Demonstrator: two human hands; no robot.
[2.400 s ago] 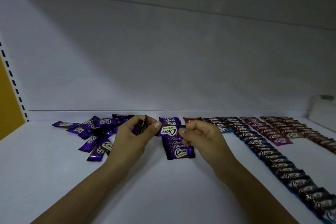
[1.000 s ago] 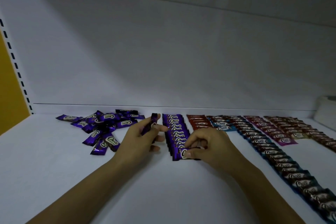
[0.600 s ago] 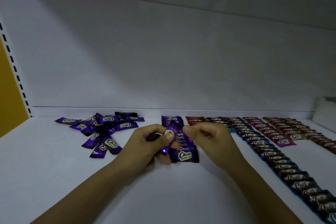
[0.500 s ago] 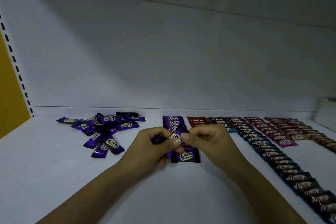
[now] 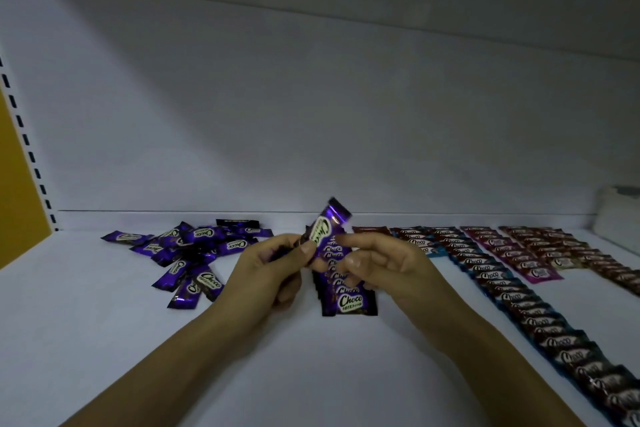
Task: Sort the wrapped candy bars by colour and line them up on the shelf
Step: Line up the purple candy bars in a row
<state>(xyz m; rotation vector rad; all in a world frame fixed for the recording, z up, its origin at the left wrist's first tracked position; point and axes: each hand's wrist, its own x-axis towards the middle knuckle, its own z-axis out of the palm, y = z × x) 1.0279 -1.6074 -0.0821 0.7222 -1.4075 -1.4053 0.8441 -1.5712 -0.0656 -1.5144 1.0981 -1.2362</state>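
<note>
Head view, frame centre: left hand (image 5: pixel 266 270) pinches purple bar (image 5: pixel 327 229) tilted above purple row (image 5: pixel 347 302), right hand (image 5: pixel 388 267) curled just beside, grip not discernible; advisable: label up, overlap row's near end, edges square.

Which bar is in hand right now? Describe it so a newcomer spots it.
On the white shelf, look above the purple row at centre. The purple Choco bar pinched by the left hand is the only one sticking up in the air, tilted.
</note>
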